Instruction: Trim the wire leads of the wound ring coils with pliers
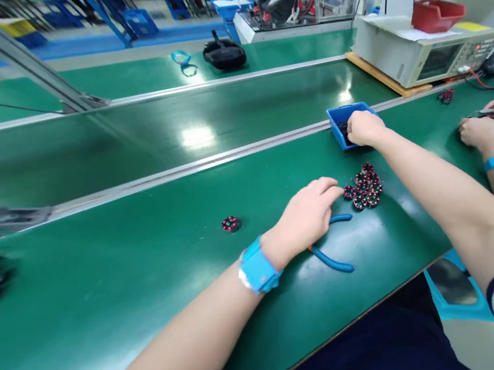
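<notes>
The left hand (306, 216) lies on the green surface (151, 289) near its front edge. Its fingers are stretched out and loosely together, holding nothing, with the tips just touching a cluster of coils (363, 185). Blue-handled pliers (333, 259) lie partly under that hand. The right hand (364, 127) dips into a blue bin (336, 123) at the surface's back edge; its fingers curl out of sight, so its grip cannot be told. A single coil (231, 223) sits apart, further toward the left edge. A co-worker's hands (484, 129) rest near the right edge.

Factory assembly line: green conveyor belt (173, 140)
</notes>
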{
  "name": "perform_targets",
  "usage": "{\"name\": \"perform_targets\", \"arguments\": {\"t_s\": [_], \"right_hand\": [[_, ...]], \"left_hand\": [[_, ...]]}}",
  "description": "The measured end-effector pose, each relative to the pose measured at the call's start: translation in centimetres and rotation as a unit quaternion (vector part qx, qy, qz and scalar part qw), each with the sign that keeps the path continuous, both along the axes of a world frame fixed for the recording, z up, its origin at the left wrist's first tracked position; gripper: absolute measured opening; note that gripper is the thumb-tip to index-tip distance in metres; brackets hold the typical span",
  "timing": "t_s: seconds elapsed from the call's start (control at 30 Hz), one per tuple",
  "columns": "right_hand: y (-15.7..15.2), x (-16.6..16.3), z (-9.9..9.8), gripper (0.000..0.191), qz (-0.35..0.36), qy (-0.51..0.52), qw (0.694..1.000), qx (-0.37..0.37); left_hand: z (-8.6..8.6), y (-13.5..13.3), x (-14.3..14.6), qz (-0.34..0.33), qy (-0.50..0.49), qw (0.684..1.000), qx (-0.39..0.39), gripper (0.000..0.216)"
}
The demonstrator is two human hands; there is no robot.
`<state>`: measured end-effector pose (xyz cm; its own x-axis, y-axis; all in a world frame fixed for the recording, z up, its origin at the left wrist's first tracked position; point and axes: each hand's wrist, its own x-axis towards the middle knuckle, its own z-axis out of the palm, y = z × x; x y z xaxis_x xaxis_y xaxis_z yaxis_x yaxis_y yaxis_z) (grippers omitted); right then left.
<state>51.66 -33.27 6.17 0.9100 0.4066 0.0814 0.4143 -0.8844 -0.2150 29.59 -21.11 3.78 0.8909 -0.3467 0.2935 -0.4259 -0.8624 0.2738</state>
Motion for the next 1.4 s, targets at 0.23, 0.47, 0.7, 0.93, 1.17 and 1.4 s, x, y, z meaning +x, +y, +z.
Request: {"name": "perform_targets", "arguments": {"t_s": [0.23,0.47,0.7,0.93,1.17,1.4], "right_hand": [[-1.5,-0.4,-0.4,0.005,0.0,-0.023,0.986,0.165],[-1.3,-4.5,-1.7,0.015,0.059,-0.057,0.906,0.415],[-2.1,-8.0,-1.1,0.022,0.086,-0.05,0.799,0.593],[-1.0,-13.4,-1.5,0.015,0.131,0.066,0.781,0.607],[0.3,-17.7,-3.2,0.022,0.133,0.319,0.743,0.573],[1.3,-18.5,-3.9,0.022,0.104,0.435,0.7,0.557]], "left_hand": [[0.5,-1.4,3.2,-0.023,0.049,0.988,0.147,0.023],[1.1,-1.6,3.3,-0.029,-0.007,0.984,0.175,0.016],[0.7,-2.1,3.2,-0.024,-0.008,0.99,0.141,0.013],[0.4,-0.4,0.9,0.074,0.013,0.997,0.004,0.007],[-1.1,2.4,-6.3,0.176,0.111,0.841,-0.499,0.021],[-1.8,1.7,-7.8,0.234,0.072,0.744,-0.622,0.025]]}}
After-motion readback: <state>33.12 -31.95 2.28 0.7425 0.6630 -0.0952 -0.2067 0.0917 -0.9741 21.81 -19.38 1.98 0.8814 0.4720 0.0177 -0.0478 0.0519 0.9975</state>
